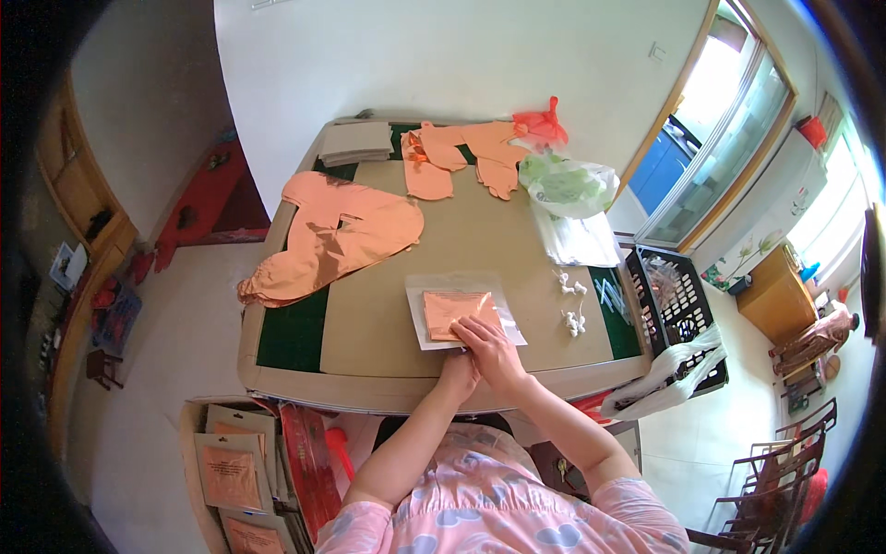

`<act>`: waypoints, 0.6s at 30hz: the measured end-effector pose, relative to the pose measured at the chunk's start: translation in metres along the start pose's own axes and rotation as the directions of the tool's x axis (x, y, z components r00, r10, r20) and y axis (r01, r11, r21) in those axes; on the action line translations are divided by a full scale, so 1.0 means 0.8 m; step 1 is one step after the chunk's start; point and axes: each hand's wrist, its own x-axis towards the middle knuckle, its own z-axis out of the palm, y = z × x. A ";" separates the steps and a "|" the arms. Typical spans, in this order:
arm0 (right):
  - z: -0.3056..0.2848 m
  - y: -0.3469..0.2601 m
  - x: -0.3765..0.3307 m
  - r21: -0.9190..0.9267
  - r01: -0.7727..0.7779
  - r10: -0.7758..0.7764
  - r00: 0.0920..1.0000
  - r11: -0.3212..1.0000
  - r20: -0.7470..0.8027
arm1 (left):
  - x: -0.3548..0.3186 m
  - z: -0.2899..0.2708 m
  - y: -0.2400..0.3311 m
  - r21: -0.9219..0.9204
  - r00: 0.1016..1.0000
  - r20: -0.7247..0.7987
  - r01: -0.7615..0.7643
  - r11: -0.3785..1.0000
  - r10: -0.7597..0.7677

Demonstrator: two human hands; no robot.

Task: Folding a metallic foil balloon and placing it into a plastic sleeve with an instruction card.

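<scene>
A folded rose-gold foil balloon (448, 312) with printing on it lies on a pale, flat, see-through-looking bag (489, 283) near the table's front edge. My right hand (493, 351) rests on the foil's lower right part, its fingers stretched out flat over it. Just below, my left hand (459, 375) is at the bag's near edge, partly under my right hand; its fingers are hidden. Large flat rose-gold foil balloons (337, 231) are spread at the left of the table, and more foil balloons (498, 152) lie at the back.
A stack of grey cards (356, 142) sits at the back left. Clear bags (577, 238), white ribbon bundles (572, 321) and thin straws (611, 300) lie on the right. A black crate (678, 300) stands beside the table. Finished-looking packets (233, 475) fill a box at lower left.
</scene>
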 end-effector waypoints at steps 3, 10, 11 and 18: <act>-0.023 -0.008 -0.009 -0.103 -0.024 0.027 0.999 0.994 0.034 | -0.003 0.027 0.055 -0.696 0.960 -0.010 0.195 0.691 -0.281; -0.054 -0.018 -0.002 -0.297 0.109 -0.122 0.992 0.949 -0.026 | 0.000 0.021 0.038 -0.646 0.921 -0.003 0.296 0.704 -0.390; -0.052 -0.015 -0.004 -0.295 0.109 -0.123 0.992 0.949 -0.028 | 0.002 0.020 0.036 -0.581 0.876 -0.049 0.365 0.727 -0.479; -0.013 0.022 0.012 -0.239 0.173 -0.172 0.985 0.955 0.027 | -0.009 0.021 0.061 -0.544 0.925 -0.014 0.312 0.779 -0.381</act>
